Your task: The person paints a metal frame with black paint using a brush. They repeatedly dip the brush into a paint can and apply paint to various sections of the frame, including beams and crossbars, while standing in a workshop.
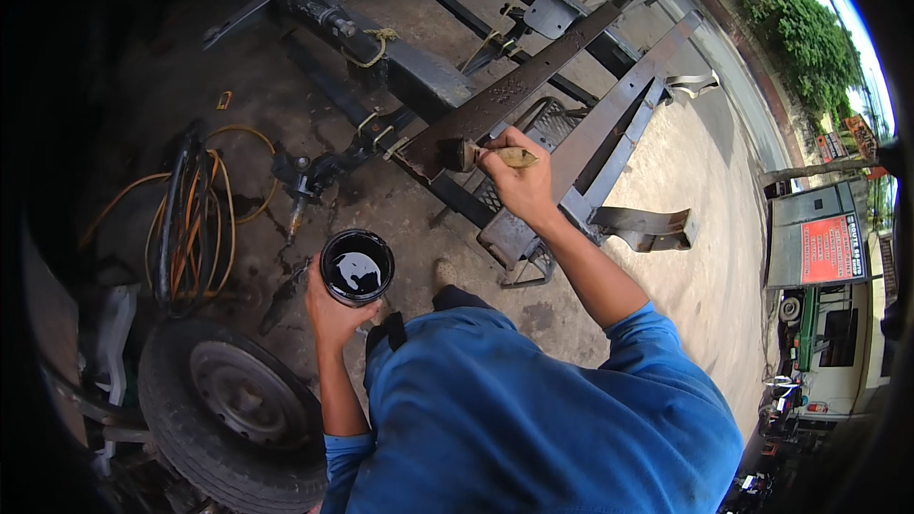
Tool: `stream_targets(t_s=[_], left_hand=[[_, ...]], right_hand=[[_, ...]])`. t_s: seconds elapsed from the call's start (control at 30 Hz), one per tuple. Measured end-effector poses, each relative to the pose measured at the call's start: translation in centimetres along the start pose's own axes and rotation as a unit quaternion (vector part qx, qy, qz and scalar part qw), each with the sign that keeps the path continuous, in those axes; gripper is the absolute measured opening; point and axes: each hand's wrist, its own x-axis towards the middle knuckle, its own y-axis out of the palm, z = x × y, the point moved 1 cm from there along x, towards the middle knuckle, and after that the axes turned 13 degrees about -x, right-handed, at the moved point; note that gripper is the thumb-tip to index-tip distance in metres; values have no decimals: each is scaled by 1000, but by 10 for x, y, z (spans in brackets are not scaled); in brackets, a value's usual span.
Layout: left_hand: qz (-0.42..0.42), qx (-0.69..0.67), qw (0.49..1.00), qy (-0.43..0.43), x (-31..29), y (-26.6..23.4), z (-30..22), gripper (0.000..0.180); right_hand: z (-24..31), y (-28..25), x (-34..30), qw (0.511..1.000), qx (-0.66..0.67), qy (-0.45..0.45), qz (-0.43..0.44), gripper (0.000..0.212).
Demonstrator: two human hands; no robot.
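Observation:
My right hand (pixel 520 179) is closed around the pale wooden handle of a paintbrush (pixel 515 157). The dark bristles rest on the near end of a long brown steel beam (pixel 447 141), which has a wet, darker patch there. Droplets dot the beam's top farther along. Low in front of my body, my left hand (pixel 333 312) grips a black paint can (pixel 356 267) from its side. Glossy black paint inside it reflects a pale shape. Beside the brown beam, a second brown and grey beam (pixel 609 124) slants away to the far right.
Black frame parts (pixel 400 62) tied with rope stand beyond the beam. A coiled orange and black hose (pixel 195 214) lies on the floor at left, with a wheel and tyre (pixel 233 400) nearer me. A curved metal bracket (pixel 652 228) sits right of the beams. A sign board (pixel 814 238) stands farther right.

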Motion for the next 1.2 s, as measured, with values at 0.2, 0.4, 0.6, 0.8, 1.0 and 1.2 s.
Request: stream_targets(t_s=[0.2, 0.4, 0.6, 0.8, 1.0, 1.2], left_hand=[[-8, -18, 1000, 22, -1, -3, -1, 106], [15, -19, 999, 28, 3, -9, 1, 105], [27, -21, 999, 40, 5, -14, 5, 104], [32, -37, 999, 9, 4, -17, 9, 108], [27, -8, 1000, 1, 3, -20, 13, 109], [29, -20, 999, -15, -1, -22, 13, 108]], right_hand=[[-7, 2, -12, 992, 69, 19, -102, 12], [-7, 8, 2, 998, 20, -4, 59, 8], [6, 9, 35, 983, -107, -7, 149, 14], [21, 9, 50, 971, -59, -112, 202, 10], [23, 13, 63, 959, -55, -136, 241, 13], [31, 13, 69, 987, 24, -88, 129, 16]])
